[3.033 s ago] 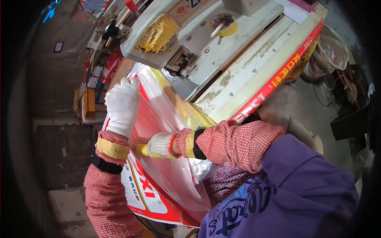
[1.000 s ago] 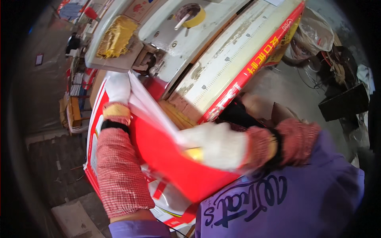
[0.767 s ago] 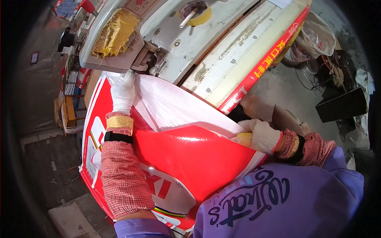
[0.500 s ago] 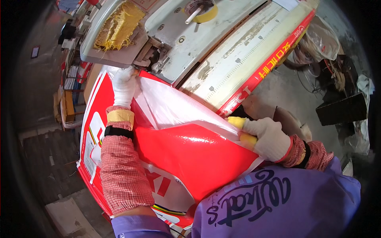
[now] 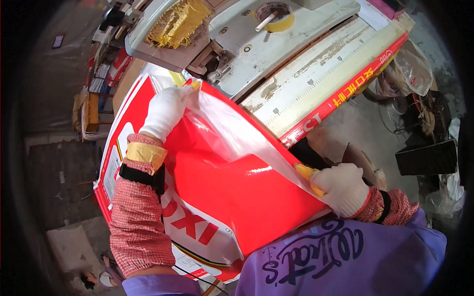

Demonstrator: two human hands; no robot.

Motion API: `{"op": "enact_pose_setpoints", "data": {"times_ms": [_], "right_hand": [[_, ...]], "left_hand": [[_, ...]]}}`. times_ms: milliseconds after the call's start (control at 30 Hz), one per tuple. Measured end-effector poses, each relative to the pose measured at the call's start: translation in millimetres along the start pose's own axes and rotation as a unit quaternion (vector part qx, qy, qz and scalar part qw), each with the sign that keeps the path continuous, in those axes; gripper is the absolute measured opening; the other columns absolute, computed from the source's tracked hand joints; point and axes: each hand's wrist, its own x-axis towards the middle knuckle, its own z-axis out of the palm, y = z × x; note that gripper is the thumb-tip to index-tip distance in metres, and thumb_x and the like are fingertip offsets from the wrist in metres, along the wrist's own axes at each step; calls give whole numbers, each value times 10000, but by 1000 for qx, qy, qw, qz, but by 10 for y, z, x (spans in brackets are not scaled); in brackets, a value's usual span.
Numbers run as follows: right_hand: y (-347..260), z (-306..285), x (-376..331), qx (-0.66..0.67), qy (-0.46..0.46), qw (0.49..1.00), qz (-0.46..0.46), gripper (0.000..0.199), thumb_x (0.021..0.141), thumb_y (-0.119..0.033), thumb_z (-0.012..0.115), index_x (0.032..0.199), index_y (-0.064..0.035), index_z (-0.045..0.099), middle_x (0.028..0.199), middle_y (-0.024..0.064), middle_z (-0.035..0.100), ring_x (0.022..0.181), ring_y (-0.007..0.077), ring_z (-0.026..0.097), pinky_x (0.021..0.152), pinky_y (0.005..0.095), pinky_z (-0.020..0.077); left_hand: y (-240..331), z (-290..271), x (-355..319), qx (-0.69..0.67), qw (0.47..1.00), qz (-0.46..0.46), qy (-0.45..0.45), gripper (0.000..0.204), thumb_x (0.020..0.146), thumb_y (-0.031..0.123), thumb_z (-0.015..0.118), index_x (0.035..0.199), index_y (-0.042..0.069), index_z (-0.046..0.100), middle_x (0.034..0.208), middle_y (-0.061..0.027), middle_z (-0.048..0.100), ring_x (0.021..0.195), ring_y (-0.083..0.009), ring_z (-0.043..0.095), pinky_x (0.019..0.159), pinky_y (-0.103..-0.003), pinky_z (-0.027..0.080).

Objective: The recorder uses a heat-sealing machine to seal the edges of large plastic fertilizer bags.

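Red-and-white bag (image 5: 217, 172) — edge held at two points

Left hand (image 5: 167, 112) clamped on the bag's edge; right hand (image 5: 342, 190), well apart, clamped on the same edge; bag spread between and below both; grey machine (image 5: 236, 40) just beyond left hand — tape roll (image 5: 282, 25) on it.

Left: a dim grey wall (image 5: 39, 89) bearing a small dark rectangle (image 5: 58, 41); below it, a dark floor area (image 5: 54, 172) with scattered scraps and a pale flat sheet (image 5: 71, 246). Upper left: an orange-brown wooden frame (image 5: 90, 112). Upper right: a pale, stained worktop (image 5: 291, 89), brightly lit. Right: grey floor (image 5: 355, 123) near a translucent plastic bag (image 5: 412, 69) and a dark, straight-edged block (image 5: 427, 158).
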Motion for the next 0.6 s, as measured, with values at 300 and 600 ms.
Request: {"op": "enact_pose_setpoints", "data": {"times_ms": [300,600], "right_hand": [[-484,150,1457,109,62,986,106,214,912,-244,501,811,-101,624,691,113,617,674,296,631,592,372,487],[-681,-151,2189,-23,169,975,-142,206,786,-167,535,806,-94,726,762,113,688,704,296,678,593,427,529]], "left_hand": [[-856,-235,871,102,989,-78,72,237,823,271,569,983,135,678,944,-165,671,895,-330,642,768,-410,508],[-603,-1019,471,127,979,58,145,92,826,156,567,869,106,631,883,-170,665,847,-349,641,730,-451,514]]}}
